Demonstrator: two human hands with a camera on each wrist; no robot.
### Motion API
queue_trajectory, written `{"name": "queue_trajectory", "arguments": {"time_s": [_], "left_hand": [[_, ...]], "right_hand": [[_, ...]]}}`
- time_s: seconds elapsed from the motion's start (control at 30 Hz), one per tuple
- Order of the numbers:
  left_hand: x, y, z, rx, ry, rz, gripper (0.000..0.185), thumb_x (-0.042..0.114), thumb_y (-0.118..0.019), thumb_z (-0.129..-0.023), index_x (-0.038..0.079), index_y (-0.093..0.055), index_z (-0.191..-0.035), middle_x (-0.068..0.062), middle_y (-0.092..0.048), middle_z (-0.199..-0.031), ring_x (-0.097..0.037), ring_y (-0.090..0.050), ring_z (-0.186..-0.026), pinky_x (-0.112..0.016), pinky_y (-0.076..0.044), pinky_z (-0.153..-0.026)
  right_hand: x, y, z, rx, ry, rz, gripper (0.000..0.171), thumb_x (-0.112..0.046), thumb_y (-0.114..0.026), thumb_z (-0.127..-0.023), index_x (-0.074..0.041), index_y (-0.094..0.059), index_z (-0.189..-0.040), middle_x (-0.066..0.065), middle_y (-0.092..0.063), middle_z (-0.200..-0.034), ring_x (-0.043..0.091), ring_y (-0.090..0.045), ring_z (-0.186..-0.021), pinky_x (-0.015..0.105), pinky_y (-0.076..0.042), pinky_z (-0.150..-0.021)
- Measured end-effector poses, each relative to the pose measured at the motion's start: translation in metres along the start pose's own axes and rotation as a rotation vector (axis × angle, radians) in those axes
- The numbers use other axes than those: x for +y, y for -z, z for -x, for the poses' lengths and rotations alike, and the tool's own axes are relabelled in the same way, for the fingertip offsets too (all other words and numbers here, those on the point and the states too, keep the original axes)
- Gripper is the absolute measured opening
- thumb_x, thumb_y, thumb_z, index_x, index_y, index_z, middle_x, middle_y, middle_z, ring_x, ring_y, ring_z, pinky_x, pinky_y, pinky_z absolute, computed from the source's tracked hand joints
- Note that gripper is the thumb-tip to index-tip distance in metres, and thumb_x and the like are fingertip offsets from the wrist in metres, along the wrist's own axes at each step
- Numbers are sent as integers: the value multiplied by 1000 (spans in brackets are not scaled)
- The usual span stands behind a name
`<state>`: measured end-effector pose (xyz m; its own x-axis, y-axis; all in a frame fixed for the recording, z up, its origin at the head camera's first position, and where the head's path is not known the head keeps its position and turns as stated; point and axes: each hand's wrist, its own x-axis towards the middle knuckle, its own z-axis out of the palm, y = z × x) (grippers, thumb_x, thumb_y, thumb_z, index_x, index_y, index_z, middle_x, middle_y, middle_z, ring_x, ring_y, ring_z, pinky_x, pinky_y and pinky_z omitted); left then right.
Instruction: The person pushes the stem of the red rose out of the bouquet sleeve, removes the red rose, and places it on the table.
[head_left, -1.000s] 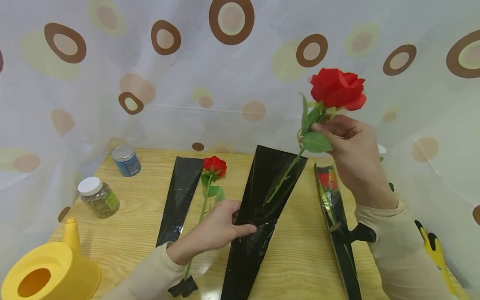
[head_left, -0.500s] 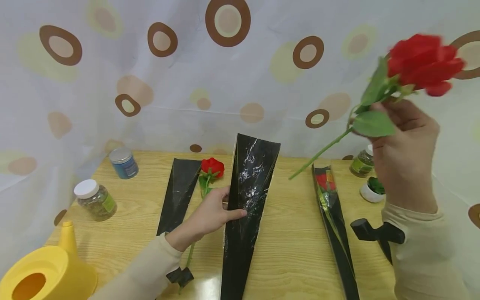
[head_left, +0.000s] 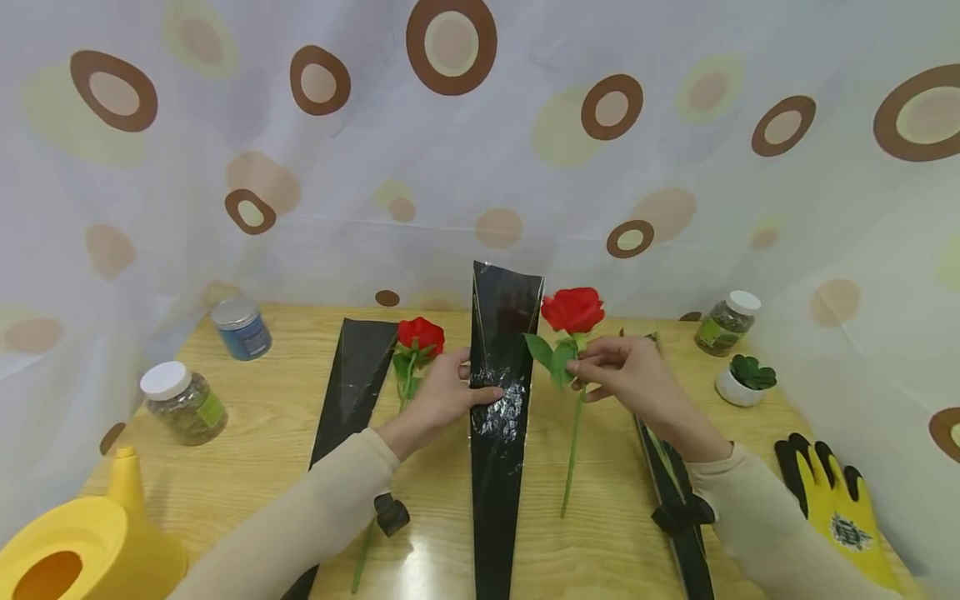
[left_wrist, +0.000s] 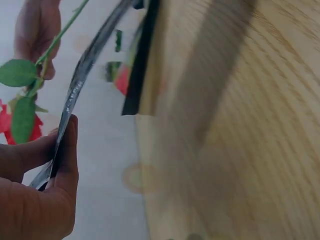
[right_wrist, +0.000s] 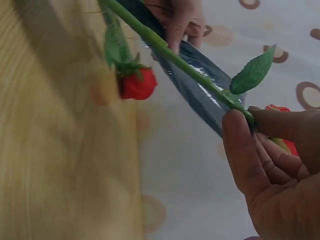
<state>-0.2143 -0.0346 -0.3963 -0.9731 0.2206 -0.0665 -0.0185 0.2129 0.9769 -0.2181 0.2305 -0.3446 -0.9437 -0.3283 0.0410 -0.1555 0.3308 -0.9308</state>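
Observation:
My left hand (head_left: 437, 393) pinches a long tapered black flower sleeve (head_left: 497, 467) by its edge, thumb across its glossy front. In the left wrist view the sleeve (left_wrist: 75, 82) shows edge-on between thumb and fingers. Just to its right, my right hand (head_left: 633, 375) pinches a red rose (head_left: 573, 310) by the stem, below the bloom. The rose hangs upright beside the sleeve, stem pointing down. In the right wrist view the green stem (right_wrist: 185, 65) crosses in front of the sleeve, and the bloom is mostly hidden behind the fingers.
Another rose (head_left: 420, 333) and a flat black sleeve (head_left: 352, 383) lie left; a packed sleeve (head_left: 686, 542) lies right, partly under my arm. Around them stand a yellow watering can (head_left: 90, 542), jars (head_left: 187, 408), a blue tin (head_left: 242, 329), a potted succulent (head_left: 745, 382) and gloves (head_left: 840, 508).
My right hand first swung the rose up and right, then brought it down and left beside the sleeve. The sleeve has turned from slanted to nearly straight, still in my left hand.

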Motion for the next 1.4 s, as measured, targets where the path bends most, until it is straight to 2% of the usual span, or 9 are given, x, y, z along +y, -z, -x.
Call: {"name": "queue_trajectory", "arguments": {"time_s": [0.17, 0.3, 0.47, 0.63, 0.73, 0.9, 1.1, 1.23, 1.4], "left_hand": [[-18, -8, -11, 10, 7, -19, 57, 3, -79, -84, 2, -55, -136, -13, -68, -115, -26, -67, -102, -38, -53, -84], [-32, -15, -15, 13, 58, -34, 54, 2, -80, -83, -1, -56, -132, -15, -69, -111, -25, -68, -96, -37, -53, -84], [-40, -19, -16, -16, 150, 114, 41, -6, -67, -88, -5, -56, -127, -15, -66, -114, -27, -64, -102, -39, -51, -87], [-41, -19, -17, -24, 210, 183, 42, -15, -53, -84, -6, -53, -125, -15, -57, -121, -28, -52, -113, -42, -43, -96], [-41, -18, -18, -20, 240, 189, 48, -17, -51, -83, -8, -48, -130, -19, -50, -128, -31, -45, -121, -46, -38, -101], [-43, -18, -22, 34, 280, 230, 65, -13, -52, -84, -10, -29, -145, -25, -35, -145, -37, -33, -136, -49, -32, -107], [-40, -16, -27, 87, 302, 277, 71, -4, -55, -89, -10, -20, -150, -25, -26, -153, -38, -28, -140, -49, -29, -110], [-34, -17, -23, 122, 321, 280, 77, 1, -57, -89, -6, -13, -153, -26, -21, -155, -38, -25, -141, -50, -27, -110], [-26, -18, -20, 126, 310, 254, 78, 7, -58, -92, -1, -12, -154, -26, -21, -155, -38, -29, -138, -51, -29, -108]], "right_hand": [[31, -12, -4, -63, -114, 30, 26, -13, -73, -92, 8, -64, -106, 21, -69, -93, 34, -69, -81, 47, -57, -71], [50, -18, -5, -113, -179, 18, 26, -12, -72, -92, 9, -64, -105, 21, -68, -90, 34, -69, -75, 47, -57, -71], [68, -23, -6, -141, -199, 36, 21, -8, -70, -93, 10, -65, -102, 19, -69, -85, 35, -69, -69, 44, -57, -67], [77, -24, -7, -151, -209, 74, 19, -5, -69, -93, 11, -65, -101, 17, -70, -84, 28, -69, -66, 40, -58, -64], [79, -25, -8, -161, -205, 80, 19, -5, -69, -93, 11, -65, -102, 16, -70, -85, 27, -69, -66, 39, -58, -64], [83, -26, -10, -149, -183, 135, 16, -5, -70, -92, 9, -66, -98, 13, -70, -82, 27, -69, -63, 37, -57, -62], [89, -25, -11, -153, -122, 283, 7, -2, -66, -93, 4, -70, -90, 6, -69, -76, 23, -68, -58, 33, -56, -59], [93, -26, -10, -134, -150, 296, 6, 0, -65, -93, 3, -70, -90, 5, -68, -75, 22, -68, -57, 33, -56, -57], [88, -22, -10, -162, -137, 312, 9, -1, -64, -94, 5, -70, -93, 6, -68, -74, 22, -68, -59, 34, -56, -56]]}}
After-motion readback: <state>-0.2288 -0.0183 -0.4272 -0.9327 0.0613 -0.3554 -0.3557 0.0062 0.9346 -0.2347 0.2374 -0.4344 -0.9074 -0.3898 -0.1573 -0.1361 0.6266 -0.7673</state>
